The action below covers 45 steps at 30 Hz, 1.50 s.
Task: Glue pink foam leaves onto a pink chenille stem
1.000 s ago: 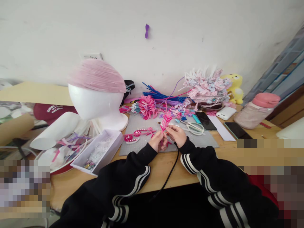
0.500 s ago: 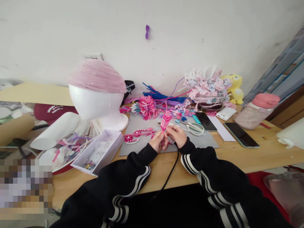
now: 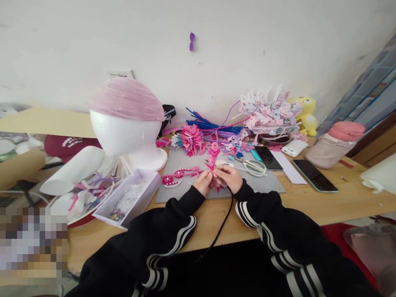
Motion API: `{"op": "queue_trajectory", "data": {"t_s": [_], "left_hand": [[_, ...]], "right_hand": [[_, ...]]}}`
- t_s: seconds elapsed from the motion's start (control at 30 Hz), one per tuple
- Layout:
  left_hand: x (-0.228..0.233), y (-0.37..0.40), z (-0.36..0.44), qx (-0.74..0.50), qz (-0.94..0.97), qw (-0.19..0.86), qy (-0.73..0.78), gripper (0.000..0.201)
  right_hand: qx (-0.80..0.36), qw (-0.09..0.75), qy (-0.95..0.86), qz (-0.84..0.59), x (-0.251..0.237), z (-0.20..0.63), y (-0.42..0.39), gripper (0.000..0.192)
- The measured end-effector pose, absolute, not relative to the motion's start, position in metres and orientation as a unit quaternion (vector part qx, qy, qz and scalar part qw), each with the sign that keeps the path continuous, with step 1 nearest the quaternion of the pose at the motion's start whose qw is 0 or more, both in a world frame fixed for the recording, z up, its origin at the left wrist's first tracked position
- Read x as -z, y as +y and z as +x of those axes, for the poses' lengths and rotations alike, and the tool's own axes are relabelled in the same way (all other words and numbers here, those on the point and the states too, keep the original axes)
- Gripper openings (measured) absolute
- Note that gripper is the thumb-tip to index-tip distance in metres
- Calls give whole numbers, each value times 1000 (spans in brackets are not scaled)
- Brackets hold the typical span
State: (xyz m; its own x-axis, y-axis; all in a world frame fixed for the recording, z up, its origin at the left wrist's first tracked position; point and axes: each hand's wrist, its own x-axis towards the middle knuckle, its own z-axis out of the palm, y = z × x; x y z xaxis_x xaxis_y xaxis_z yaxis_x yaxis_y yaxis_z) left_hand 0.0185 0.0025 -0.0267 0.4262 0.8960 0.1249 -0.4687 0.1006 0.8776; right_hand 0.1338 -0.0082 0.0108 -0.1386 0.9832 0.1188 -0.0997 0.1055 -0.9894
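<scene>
My left hand [image 3: 203, 182] and my right hand [image 3: 229, 177] meet over the near edge of the grey mat [image 3: 269, 181], fingertips almost touching each other. Between them I pinch the lower stem of a pink feathered ornament [image 3: 212, 156], which rises upright and slightly tilted from my fingers, its short pink fronds fanning out to both sides. My left fingers are closed together on the stem; my right fingers are curled closed on it from the other side, just beside the left ones. A black cord [image 3: 225, 218] runs from under my right hand down across the wooden table [image 3: 340, 202] toward my lap. On the mat to the left of my left hand lie two pink beaded pieces [image 3: 175, 176]. Just beyond my right hand lie white-handled scissors [image 3: 254, 166], with a dark phone [image 3: 267, 157] beside them. Further back lies a heap of pink and blue craft stems [image 3: 204, 132]. A white foam head with a pink cap [image 3: 126, 119] stands to the left, and a white tray of beads [image 3: 130, 198] sits near my left sleeve.
</scene>
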Motion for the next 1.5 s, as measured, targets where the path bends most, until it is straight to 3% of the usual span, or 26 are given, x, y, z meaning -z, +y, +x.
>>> {"op": "queue_trajectory", "data": {"t_s": [0.6, 1.1, 1.5], "left_hand": [[17, -1, 12, -478, 547, 622, 293, 20], [7, -11, 14, -454, 558, 635, 281, 37], [15, -2, 13, -402, 615, 617, 282, 48]], "right_hand": [[-493, 508, -561, -429, -7, 136, -7, 22], [-593, 505, -504, -372, -11, 133, -10, 26], [-594, 497, -502, -385, -3, 134, -6, 25]]}}
